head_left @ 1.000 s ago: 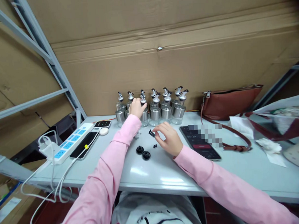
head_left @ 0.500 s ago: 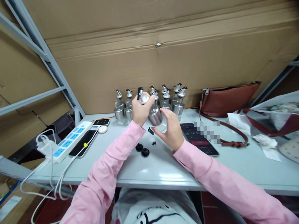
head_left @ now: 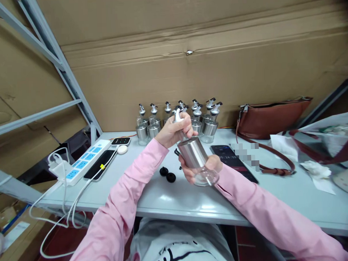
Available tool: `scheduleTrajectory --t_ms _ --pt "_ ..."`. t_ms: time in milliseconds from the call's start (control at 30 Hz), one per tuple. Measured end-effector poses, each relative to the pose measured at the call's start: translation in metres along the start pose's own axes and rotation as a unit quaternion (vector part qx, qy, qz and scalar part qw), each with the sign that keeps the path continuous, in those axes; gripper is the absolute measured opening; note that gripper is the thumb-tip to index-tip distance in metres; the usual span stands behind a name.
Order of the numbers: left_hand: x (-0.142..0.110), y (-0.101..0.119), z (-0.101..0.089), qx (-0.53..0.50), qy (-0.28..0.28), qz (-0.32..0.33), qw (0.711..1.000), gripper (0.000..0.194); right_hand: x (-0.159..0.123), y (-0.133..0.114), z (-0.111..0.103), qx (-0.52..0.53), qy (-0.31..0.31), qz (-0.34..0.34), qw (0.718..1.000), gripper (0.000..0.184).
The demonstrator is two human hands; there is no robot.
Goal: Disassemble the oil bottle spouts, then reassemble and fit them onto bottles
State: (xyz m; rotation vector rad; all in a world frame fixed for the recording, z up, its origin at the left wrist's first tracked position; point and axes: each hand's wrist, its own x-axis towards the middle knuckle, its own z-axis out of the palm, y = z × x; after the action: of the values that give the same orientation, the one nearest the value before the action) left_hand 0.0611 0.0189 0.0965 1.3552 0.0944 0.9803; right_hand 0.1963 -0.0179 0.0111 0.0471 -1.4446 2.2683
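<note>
I hold a steel-sleeved glass oil bottle [head_left: 195, 157] tilted over the grey table [head_left: 250, 204]. My left hand [head_left: 174, 130] is wrapped round its spout top. My right hand [head_left: 202, 169] cups the glass base from below. Behind them a row of several matching bottles [head_left: 208, 125] stands against the cardboard wall. Two black round caps [head_left: 167, 174] lie on the table just left of my right hand, with small black bits [head_left: 177, 152] partly hidden behind the bottle.
A phone [head_left: 235, 164] lies right of my hands, beside a brown bag [head_left: 273, 113] and its strap. A white power strip [head_left: 83, 162], another phone [head_left: 102, 164] on a cable, and a small white object [head_left: 122, 149] sit left. Crumpled tissue [head_left: 314, 167] lies far right.
My left hand lifted one bottle out of the row and brought it toward me. My right hand rose from the table and took the bottle's base, tilting it.
</note>
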Motion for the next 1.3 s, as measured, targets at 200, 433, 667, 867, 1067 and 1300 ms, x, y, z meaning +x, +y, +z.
scheduleTrajectory --t_ms 200,433,667,867,1067,1300 --pt "-0.003 0.001 0.01 -0.02 -0.046 -0.019 0.999 0.048 0.0 0.011 -0.011 0.136 -0.17 0.012 0.976 0.052" --pt "0.008 0.0 -0.015 0.319 0.168 0.147 0.921 0.03 0.006 0.001 0.008 0.012 0.172 -0.014 0.985 0.045" --pt "0.007 0.011 -0.046 0.452 0.171 0.046 0.874 0.018 0.018 0.009 0.008 -0.185 0.418 -0.089 0.885 0.045" --pt "0.01 0.0 -0.044 0.373 0.117 0.016 0.92 0.028 0.017 0.011 -0.009 -0.362 0.433 -0.16 0.81 0.054" --pt "0.011 0.008 -0.05 0.406 0.166 0.091 0.894 0.013 0.012 0.006 -0.023 -0.408 0.486 -0.23 0.738 0.057" --pt "0.01 0.003 -0.078 0.582 0.236 0.156 0.762 0.009 0.008 0.003 -0.025 -0.416 0.52 -0.27 0.696 0.044"
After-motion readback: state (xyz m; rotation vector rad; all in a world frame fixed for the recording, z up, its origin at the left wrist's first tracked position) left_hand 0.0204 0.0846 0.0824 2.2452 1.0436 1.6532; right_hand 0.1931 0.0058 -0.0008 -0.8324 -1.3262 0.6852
